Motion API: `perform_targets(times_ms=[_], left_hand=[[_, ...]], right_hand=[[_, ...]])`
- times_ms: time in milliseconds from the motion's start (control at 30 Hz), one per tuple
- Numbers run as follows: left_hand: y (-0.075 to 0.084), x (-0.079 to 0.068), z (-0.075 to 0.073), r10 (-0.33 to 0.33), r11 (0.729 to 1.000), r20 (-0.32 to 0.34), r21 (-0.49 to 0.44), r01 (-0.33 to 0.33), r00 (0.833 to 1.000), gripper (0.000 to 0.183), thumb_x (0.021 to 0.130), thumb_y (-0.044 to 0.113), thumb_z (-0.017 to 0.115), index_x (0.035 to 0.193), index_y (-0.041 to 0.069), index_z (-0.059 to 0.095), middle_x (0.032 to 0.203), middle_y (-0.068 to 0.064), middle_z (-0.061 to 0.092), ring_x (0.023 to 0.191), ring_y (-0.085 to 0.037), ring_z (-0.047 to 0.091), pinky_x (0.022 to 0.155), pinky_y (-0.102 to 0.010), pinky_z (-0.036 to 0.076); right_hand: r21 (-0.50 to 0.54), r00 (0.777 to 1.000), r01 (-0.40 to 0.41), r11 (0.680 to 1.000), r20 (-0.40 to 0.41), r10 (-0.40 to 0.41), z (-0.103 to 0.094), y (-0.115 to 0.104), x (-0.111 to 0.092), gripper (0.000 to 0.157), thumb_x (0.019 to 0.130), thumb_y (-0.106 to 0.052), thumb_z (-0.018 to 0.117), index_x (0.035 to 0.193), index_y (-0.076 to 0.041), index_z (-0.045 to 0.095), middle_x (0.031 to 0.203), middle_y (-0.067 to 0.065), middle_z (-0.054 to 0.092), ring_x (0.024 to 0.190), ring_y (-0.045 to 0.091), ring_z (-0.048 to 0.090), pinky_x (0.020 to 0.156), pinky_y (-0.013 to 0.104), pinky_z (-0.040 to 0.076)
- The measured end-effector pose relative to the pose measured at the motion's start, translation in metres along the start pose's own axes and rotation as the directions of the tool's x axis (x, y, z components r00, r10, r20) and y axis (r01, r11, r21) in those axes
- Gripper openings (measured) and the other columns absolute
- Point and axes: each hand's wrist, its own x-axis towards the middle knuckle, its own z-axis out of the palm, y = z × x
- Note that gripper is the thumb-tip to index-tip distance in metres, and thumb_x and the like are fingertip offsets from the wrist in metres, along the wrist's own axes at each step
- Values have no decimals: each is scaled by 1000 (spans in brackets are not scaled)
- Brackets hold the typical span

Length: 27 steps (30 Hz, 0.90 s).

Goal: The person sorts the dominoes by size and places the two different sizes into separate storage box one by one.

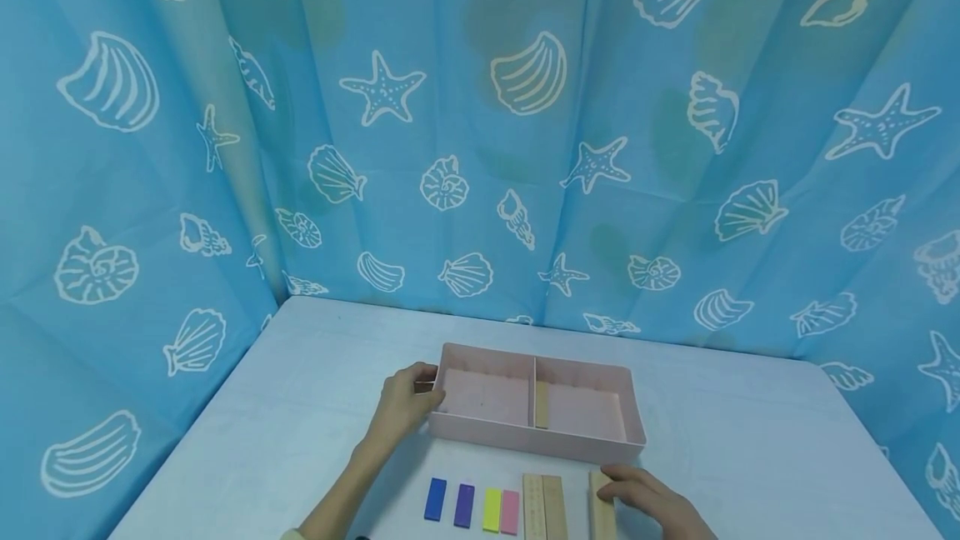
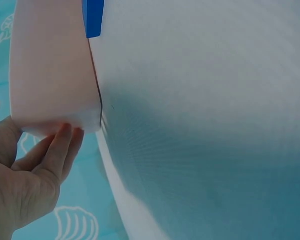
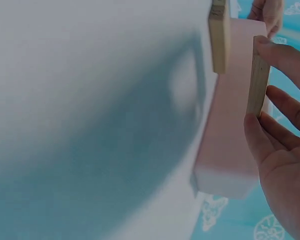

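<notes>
A pale pink box (image 1: pixel 525 433) with two compartments stands on the table. At its left end my left hand (image 1: pixel 407 400) grips the wall, thumb at the rim; the left wrist view shows that hand (image 2: pixel 34 175) at the end wall too. My right hand (image 1: pixel 648 498) holds a wooden block (image 1: pixel 602 511) in front of the box's right end. In the right wrist view the thumb and fingers of this hand (image 3: pixel 285 130) pinch the block (image 3: pixel 259 82) along its length. Another wooden piece (image 1: pixel 542 404) leans by the divider in the right compartment.
In front of the box lie a blue block (image 1: pixel 435 499), a purple block (image 1: pixel 463 506), a yellow block (image 1: pixel 491 510), a pink block (image 1: pixel 509 512) and two wooden blocks (image 1: pixel 543 507), side by side. A blue curtain (image 1: pixel 480 148) with shell prints hangs behind the white table (image 1: pixel 300 390).
</notes>
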Motion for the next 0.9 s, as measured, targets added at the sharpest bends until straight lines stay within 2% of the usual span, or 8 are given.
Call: perform_targets(times_ms=[200, 300, 433, 500, 600, 667, 767, 900], left_hand=[[3, 0, -1, 8, 1000, -1, 0, -8, 1000, 36, 88, 4, 69, 122, -8, 61, 116, -24, 66, 109, -41, 64, 90, -50, 54], [3, 0, -1, 11, 1000, -1, 1, -11, 1000, 36, 88, 4, 69, 122, -8, 62, 116, -24, 66, 109, -41, 64, 90, -50, 54], [2, 0, -1, 24, 1000, 7, -3, -24, 1000, 36, 88, 4, 68, 121, -10, 61, 115, -26, 66, 108, -42, 64, 89, -51, 55], [1, 0, -1, 36, 999, 12, -7, -36, 999, 37, 87, 4, 68, 120, -11, 61, 115, -27, 66, 107, -43, 64, 88, -51, 55], [2, -1, -1, 33, 999, 15, -10, -33, 999, 37, 87, 4, 68, 121, -11, 61, 115, -27, 66, 107, -43, 64, 88, -51, 55], [2, -1, -1, 30, 1000, 15, -11, -29, 999, 37, 87, 4, 68, 121, -11, 61, 115, -27, 65, 107, -43, 64, 88, -51, 55], [3, 0, -1, 21, 1000, 13, -11, -21, 1000, 37, 88, 4, 68, 122, -10, 60, 116, -26, 65, 108, -43, 64, 88, -51, 55], [3, 0, -2, 18, 1000, 13, -12, -17, 1000, 38, 87, 3, 68, 121, -10, 61, 116, -26, 66, 108, -43, 64, 88, -51, 55]], right_hand=[[-45, 999, -41, 998, 15, 42, -20, -11, 4, 48, 85, -39, 77, 126, -25, 58, 140, 12, 51, 124, 13, 53, 86, 53, 54], [-94, 1000, -28, 995, 0, 28, -31, -14, 10, 47, 84, -42, 77, 125, -27, 60, 139, 8, 53, 124, 13, 52, 86, 45, 56], [-162, 999, -28, 986, -30, 23, -45, -17, 22, 49, 80, -43, 80, 123, -29, 62, 139, 3, 54, 123, 16, 53, 87, 30, 55], [-186, 998, -26, 982, -53, 16, -50, -18, 28, 49, 78, -41, 82, 122, -31, 63, 138, 1, 55, 123, 16, 53, 88, 27, 54], [-210, 993, 36, 977, -102, -59, -54, -16, 37, 51, 75, -36, 85, 121, -29, 63, 136, 0, 57, 120, 17, 56, 88, 28, 54], [-190, 987, 79, 979, -123, -104, -56, -12, 43, 50, 76, -33, 86, 121, -26, 64, 134, 2, 58, 119, 16, 58, 87, 29, 55], [-121, 986, 95, 988, -125, -110, -59, -6, 53, 47, 78, -31, 84, 120, -22, 63, 131, 2, 59, 118, 12, 57, 88, 30, 55], [-32, 995, 33, 999, -93, -36, -60, 1, 68, 43, 81, -31, 82, 116, -19, 63, 131, 3, 58, 121, 18, 56, 92, 34, 54]])
